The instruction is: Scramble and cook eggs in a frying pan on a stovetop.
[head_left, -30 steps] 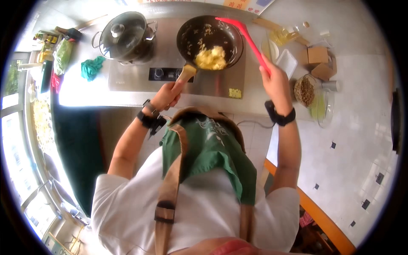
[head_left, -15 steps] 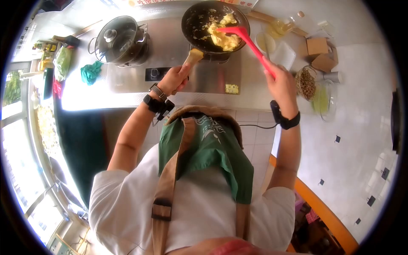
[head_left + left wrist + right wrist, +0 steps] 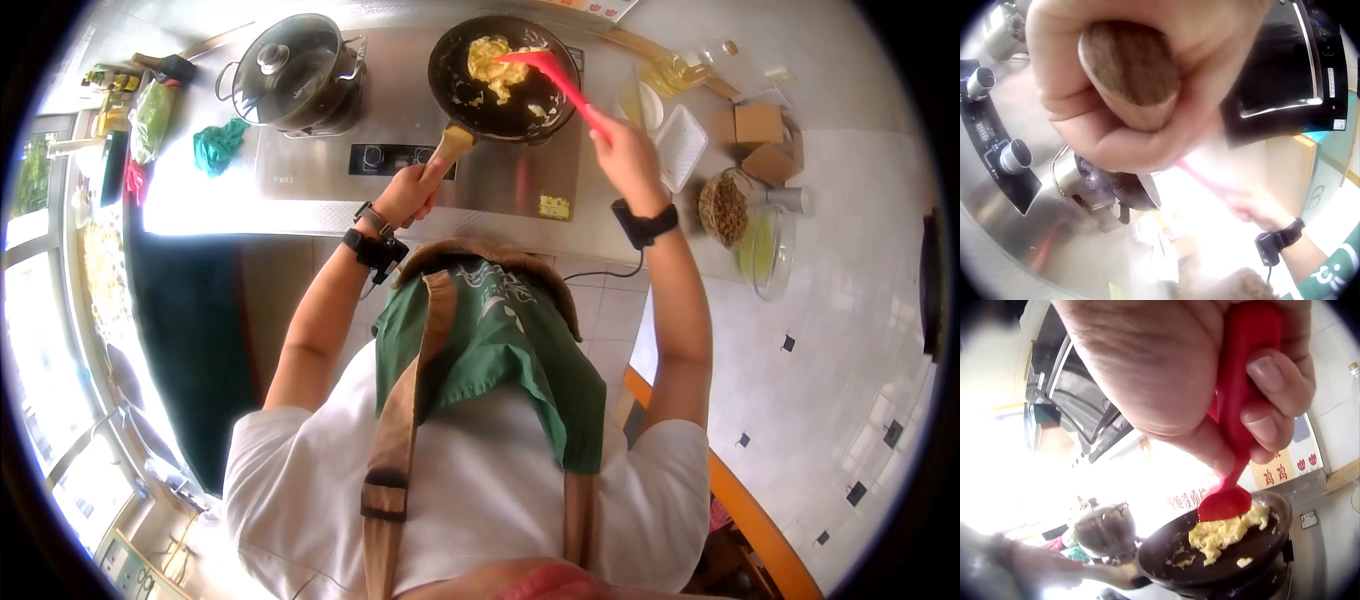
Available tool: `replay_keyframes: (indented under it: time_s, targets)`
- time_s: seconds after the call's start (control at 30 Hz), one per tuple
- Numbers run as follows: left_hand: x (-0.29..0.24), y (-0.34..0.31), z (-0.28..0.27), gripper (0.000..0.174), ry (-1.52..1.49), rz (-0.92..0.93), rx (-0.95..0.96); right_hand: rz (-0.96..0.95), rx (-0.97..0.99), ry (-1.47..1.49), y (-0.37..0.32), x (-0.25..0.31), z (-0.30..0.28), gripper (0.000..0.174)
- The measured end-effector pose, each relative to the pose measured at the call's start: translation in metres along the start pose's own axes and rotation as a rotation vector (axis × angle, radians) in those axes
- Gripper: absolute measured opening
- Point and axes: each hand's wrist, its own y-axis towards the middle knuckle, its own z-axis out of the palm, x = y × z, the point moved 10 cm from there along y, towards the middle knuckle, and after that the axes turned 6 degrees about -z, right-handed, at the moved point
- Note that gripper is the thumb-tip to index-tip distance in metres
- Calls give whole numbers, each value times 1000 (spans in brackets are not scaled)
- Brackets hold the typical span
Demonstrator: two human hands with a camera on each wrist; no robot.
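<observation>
My left hand [image 3: 405,195] grips the wooden handle [image 3: 1129,65] of a dark frying pan [image 3: 505,118] over the right burner. In the left wrist view the handle's end pokes out of the curled fingers. My right hand [image 3: 630,160] holds a red spatula [image 3: 568,88] by its handle, thumb and fingers wrapped round it. The spatula's head [image 3: 1225,505] lies at the yellow scrambled egg [image 3: 1229,534], which is heaped toward the far left of the pan. Small bits of egg stick to the pan's dark bottom.
A lidded pot [image 3: 287,80] stands on the left burner, beside a teal cloth [image 3: 218,147]. To the right are a white tray [image 3: 683,148], an oil bottle [image 3: 665,75], a cardboard box [image 3: 765,140], a bowl of brown bits [image 3: 722,210] and a glass dish [image 3: 765,255].
The spatula has come down from over the pan's rim into the egg. The egg has shifted from the pan's near side to its far left. The left hand keeps its hold on the handle.
</observation>
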Motion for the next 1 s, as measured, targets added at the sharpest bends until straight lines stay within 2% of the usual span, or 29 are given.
replay_keyframes:
  time_s: [0.13, 0.27, 0.33, 0.47, 0.53, 0.67, 0.73, 0.8, 0.87, 0.9, 1.0]
  targets:
    - [10, 6, 0, 51, -46, 0, 0, -131, 28, -34, -11, 14, 36, 38]
    - [19, 13, 1, 53, -47, -8, -5, -125, 106, -130, -24, 23, -11, 36]
    - [15, 7, 1, 53, -47, -31, 8, -93, 52, -139, -19, 17, -16, 36]
    - [19, 11, 4, 54, -90, -40, 40, -62, -99, -151, 2, 5, 21, 36]
    - [21, 13, 4, 54, -76, -34, 39, -64, -24, -112, 2, -1, 43, 38]
    - [24, 18, 4, 53, -73, -3, 34, -107, 132, -30, -25, 15, -10, 37]
    - [16, 10, 5, 52, -75, -8, 35, -85, 190, -80, -37, 24, -38, 37]
    - [15, 7, 4, 50, -81, -15, 28, -72, 248, -127, -37, 27, -35, 37]
    - [14, 9, 5, 48, -66, 5, 46, -132, 227, -168, -35, 38, -19, 37]
    - [14, 10, 5, 48, -65, 6, 45, -167, 158, -184, -29, 43, -12, 36]
    - [13, 10, 4, 47, -69, -5, 39, -121, 35, -160, -5, 41, 7, 34]
